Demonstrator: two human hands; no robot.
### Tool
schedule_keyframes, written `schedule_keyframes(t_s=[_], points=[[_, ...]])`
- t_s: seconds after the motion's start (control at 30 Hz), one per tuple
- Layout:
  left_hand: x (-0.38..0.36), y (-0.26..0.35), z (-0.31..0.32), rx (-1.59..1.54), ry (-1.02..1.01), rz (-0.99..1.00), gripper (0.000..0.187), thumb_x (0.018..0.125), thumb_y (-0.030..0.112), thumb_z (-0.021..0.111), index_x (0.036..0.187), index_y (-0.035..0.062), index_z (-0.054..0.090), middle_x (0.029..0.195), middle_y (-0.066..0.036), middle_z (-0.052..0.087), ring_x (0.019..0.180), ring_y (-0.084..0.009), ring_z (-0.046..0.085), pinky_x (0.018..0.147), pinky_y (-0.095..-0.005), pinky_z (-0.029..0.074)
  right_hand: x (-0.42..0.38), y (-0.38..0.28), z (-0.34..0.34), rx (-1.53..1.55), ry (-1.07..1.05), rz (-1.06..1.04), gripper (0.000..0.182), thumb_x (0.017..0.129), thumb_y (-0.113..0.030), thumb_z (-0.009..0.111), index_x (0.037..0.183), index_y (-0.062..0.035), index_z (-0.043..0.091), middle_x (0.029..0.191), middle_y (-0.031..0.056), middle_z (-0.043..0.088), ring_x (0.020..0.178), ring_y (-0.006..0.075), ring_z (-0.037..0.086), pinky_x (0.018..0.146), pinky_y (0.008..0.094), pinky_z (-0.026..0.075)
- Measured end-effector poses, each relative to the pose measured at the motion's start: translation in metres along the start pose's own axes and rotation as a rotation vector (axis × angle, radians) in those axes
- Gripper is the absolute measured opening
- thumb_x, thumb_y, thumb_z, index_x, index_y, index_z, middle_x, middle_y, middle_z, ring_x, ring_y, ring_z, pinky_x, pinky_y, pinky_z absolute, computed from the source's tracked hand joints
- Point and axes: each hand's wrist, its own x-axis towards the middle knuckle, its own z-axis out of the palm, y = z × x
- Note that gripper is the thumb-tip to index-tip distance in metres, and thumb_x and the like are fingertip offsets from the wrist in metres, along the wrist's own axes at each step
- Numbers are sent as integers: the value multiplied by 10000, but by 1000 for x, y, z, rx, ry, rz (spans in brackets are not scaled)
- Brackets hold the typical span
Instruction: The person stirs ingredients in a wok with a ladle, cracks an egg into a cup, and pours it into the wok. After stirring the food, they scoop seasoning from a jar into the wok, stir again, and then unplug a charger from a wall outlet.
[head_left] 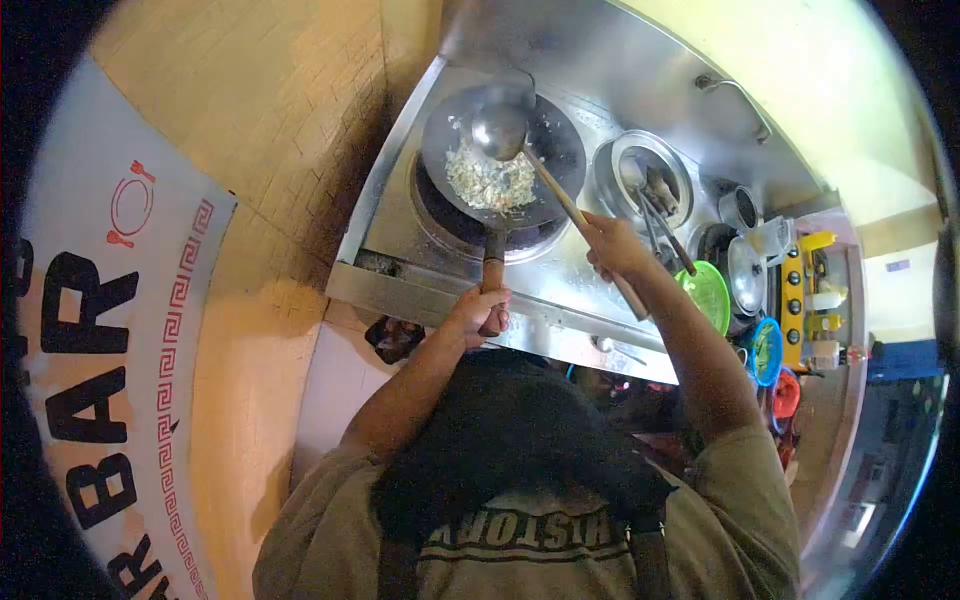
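Observation:
A dark wok [565,150] sits over the burner ring on the steel counter, with chopped pale food [480,182] spread in its middle. My left hand [482,312] is wrapped round the wok's wooden handle [493,272] near the counter's front edge. My right hand [612,246] grips the long wooden handle of a ladle [500,132]. The ladle's round metal bowl is over the far part of the food; whether it touches the food is hard to tell.
Right of the wok stands a metal pot [650,170] with utensils in it. Beyond are a green bowl [706,298], a lidded pot [745,275], a blue basket [765,352], a red bowl [786,394] and several bottles. A steel wall panel [620,65] rises behind the counter.

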Motion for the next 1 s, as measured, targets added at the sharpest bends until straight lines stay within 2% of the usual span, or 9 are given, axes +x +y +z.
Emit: schedule_keyframes(t_s=[0.1,0.27,0.33,0.43,0.5,0.53,0.63,0.83,1.0], points=[[-3,0,6,-22,31,23,152,829,142,642,839,68,510,653,-19,498,513,-151,523,456,-330,462,12,11,9,535,-236,136,373,947,-278,479,1270,-97,515,579,61,519,397,149,479,358,283,410],[1,-3,0,1,30,4,149,832,151,634,840,66,513,646,-22,493,522,-156,526,462,-336,466,42,25,43,4,-6,41,412,956,-301,460,1314,-99,482,595,60,500,382,133,438,337,302,375],[5,0,-1,-2,19,8,150,831,152,635,835,64,514,644,-25,493,515,-158,524,460,-340,466,47,29,28,-205,39,-28,425,948,-303,468,1314,-89,478,651,125,569,446,218,526,410,353,438],[1,-4,-5,-27,26,11,157,828,155,640,820,58,518,645,-31,499,503,-163,521,457,-344,466,55,35,19,-506,186,-148,432,925,-260,458,1319,-83,461,904,290,617,798,442,610,703,463,498],[0,0,-1,-26,56,20,165,827,161,643,809,53,519,645,-34,504,498,-164,520,455,-344,465,60,42,24,-577,335,-232,427,917,-230,444,1320,-89,458,989,328,583,935,490,566,806,489,471],[0,1,0,-6,63,23,175,829,173,644,792,51,523,642,-33,507,500,-164,519,457,-343,466,60,42,27,-585,403,-262,424,913,-203,417,1328,-120,444,950,258,630,881,442,610,782,509,484],[-2,3,0,48,52,27,173,834,176,640,783,57,524,637,-25,504,497,-162,518,452,-342,464,66,20,31,-540,389,-260,444,908,-185,403,1341,-84,410,912,270,628,860,441,614,761,505,493],[1,5,-1,-11,42,-20,168,832,178,640,783,68,523,639,-19,505,494,-160,516,449,-333,458,-24,24,32,-1077,93,-275,506,901,-106,402,1395,-88,294,814,233,615,711,366,641,621,489,508],[-2,9,4,-32,8,-67,178,840,203,635,804,69,523,657,-30,508,520,-174,528,465,-343,463,-6,12,32,-939,195,-174,454,899,-97,382,1329,42,340,853,267,625,764,376,657,647,479,533]])
